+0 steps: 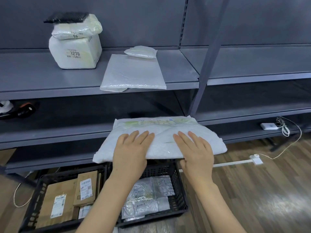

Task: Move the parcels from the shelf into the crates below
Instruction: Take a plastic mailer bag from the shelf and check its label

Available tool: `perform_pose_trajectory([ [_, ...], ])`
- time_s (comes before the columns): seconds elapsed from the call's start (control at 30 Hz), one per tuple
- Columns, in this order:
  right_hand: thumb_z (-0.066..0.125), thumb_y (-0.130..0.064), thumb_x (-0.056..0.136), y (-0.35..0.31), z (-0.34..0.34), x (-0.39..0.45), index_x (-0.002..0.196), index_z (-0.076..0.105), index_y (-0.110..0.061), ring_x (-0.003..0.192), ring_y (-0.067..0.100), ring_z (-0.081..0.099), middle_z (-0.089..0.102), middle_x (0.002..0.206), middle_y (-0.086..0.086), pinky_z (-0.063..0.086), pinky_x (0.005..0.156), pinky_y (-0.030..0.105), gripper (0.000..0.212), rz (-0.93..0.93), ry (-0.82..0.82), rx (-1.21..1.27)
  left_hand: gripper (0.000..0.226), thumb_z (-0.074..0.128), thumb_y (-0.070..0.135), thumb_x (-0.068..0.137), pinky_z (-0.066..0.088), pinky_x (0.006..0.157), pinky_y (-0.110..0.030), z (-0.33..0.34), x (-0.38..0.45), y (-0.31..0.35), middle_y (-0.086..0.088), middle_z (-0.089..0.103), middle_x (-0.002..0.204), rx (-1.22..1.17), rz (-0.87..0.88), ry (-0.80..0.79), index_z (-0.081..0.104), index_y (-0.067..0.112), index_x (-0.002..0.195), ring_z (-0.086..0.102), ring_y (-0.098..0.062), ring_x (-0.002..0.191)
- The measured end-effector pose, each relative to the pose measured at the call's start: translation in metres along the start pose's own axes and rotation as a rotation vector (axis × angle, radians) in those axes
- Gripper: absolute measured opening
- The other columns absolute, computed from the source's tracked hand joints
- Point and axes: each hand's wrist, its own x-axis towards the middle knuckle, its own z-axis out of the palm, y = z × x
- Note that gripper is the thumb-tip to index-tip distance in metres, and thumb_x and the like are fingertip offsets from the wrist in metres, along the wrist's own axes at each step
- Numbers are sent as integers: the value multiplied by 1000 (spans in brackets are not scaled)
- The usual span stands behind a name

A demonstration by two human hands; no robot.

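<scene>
The fingers (134, 137) of the left hand (130, 152) lie straight and spread on top of a large white parcel (159, 137), and the right hand (195, 152) lies the same way beside it, thumbs hidden under the near edge, so both hands carry it flat above the crates. At far left, on the upper shelf (33, 76), stands a stack of three parcels: a big white one (75, 52), a smaller white one (76, 29) on it, a black one (66, 17) on top. To the right lie a flat grey mailer (133, 73) and, touching its far edge, a small clear pouch (140, 51). Below sit two black crates: the left crate (38, 195) holds brown boxes, the right crate (180, 187) silver mailers.
</scene>
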Motion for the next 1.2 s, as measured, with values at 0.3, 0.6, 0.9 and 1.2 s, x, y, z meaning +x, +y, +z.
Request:
perform_pose_trajectory([
  [0.3, 66, -25, 76, 29, -27, 10, 135, 39, -15, 132, 31, 35, 38, 144, 14, 25, 109, 49, 66, 317, 35, 25, 69, 59, -5, 55, 35, 90, -30, -12, -15, -36, 2, 67, 117, -257, -244, 27, 66, 24, 117, 63, -25, 108],
  [0.6, 84, -43, 64, 75, -39, 47, 144, -12, -46, 147, 11, -3, -2, 157, -17, 10, 119, 44, 125, 280, -686, 516, 55, 73, 6, 79, 43, 75, -2, -67, -21, -71, 28, 69, 94, -772, -276, -254, 66, 59, 91, 61, 9, 92],
  [0.9, 81, -35, 65, 65, -67, 79, 75, 64, -38, 71, 4, 58, 65, 74, -15, 45, 65, 27, 20, 308, -710, 650, 46, 76, 12, 77, 48, 86, -25, -73, -15, -75, 23, 69, 97, -726, -323, -301, 66, 51, 98, 63, 2, 90],
  [1.2, 70, -41, 66, 32, -64, 64, 79, 67, -27, 69, 18, 55, 61, 66, -11, 40, 67, 33, 19, 42, -389, 220, 44, 59, 3, 89, 43, 94, -22, -76, -17, -61, 25, 64, 112, -800, -329, -275, 61, 39, 115, 57, 5, 107],
])
